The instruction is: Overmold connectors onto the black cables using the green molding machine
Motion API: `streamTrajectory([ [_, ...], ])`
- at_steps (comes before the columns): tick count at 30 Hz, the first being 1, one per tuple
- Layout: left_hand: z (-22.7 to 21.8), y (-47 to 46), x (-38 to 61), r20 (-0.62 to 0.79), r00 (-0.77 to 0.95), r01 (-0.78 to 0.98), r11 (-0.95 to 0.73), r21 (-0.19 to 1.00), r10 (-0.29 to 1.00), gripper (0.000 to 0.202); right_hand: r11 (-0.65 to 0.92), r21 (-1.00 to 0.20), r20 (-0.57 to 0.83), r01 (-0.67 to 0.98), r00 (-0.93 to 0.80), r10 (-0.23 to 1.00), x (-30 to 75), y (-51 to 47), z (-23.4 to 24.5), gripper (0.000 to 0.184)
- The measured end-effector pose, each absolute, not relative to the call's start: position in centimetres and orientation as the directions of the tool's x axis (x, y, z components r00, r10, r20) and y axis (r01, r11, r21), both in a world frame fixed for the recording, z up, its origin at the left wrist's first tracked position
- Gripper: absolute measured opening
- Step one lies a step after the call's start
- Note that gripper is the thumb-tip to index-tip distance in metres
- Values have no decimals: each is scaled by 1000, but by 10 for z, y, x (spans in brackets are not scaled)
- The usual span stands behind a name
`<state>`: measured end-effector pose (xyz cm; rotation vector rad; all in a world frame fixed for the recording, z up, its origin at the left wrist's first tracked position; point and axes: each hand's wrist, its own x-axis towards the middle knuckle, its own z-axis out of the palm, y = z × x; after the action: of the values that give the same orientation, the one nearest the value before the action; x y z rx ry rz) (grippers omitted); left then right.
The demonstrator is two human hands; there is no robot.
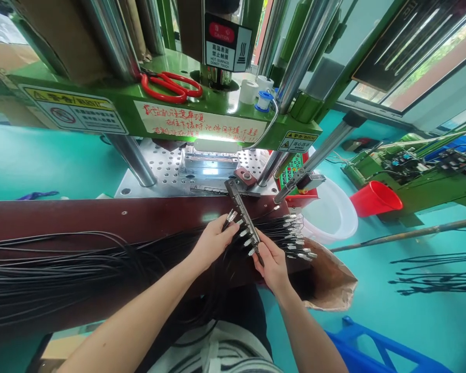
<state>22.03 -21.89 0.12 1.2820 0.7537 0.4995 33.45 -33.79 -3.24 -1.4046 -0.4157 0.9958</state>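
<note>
My right hand (272, 261) grips the lower end of a long metal mold bar (244, 212), which tilts up and left. Several silver cable connectors (249, 242) stick out of the bar's left side near that end. Closed in a pinch, my left hand (214, 239) holds black cables with silver connector tips (230, 217) just left of the bar. Beneath both hands, a thick bundle of black cables (81, 269) runs along the brown bench, its loose connector ends (295, 235) fanned out at the right. A second metal bar (209, 190) lies at the press plate's front edge.
Ahead stands a green press (225, 111) with steel columns and a hot-surface label; red-handled scissors (171, 87) rest on it. Its perforated plate (163, 173) carries a lit mold block (210, 161). On the right are a white tub (330, 212), a red bucket (376, 201) and a paper bag (334, 277).
</note>
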Motion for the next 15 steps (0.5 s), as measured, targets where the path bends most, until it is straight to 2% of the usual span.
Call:
streamTrajectory([
  [8, 1, -215, 216, -299, 661, 99, 314, 944, 689, 28, -153, -954, -270, -256, 521, 810, 336, -339, -32, 45],
  [12, -2, -215, 217, -203, 617, 105, 176, 979, 760, 25, -146, -980, -194, -134, 490, 850, 338, -339, -39, 47],
  [15, -2, -213, 216, -96, 601, 99, 44, 994, 793, 23, -149, -976, -211, -161, 510, 834, 337, -339, -39, 45],
])
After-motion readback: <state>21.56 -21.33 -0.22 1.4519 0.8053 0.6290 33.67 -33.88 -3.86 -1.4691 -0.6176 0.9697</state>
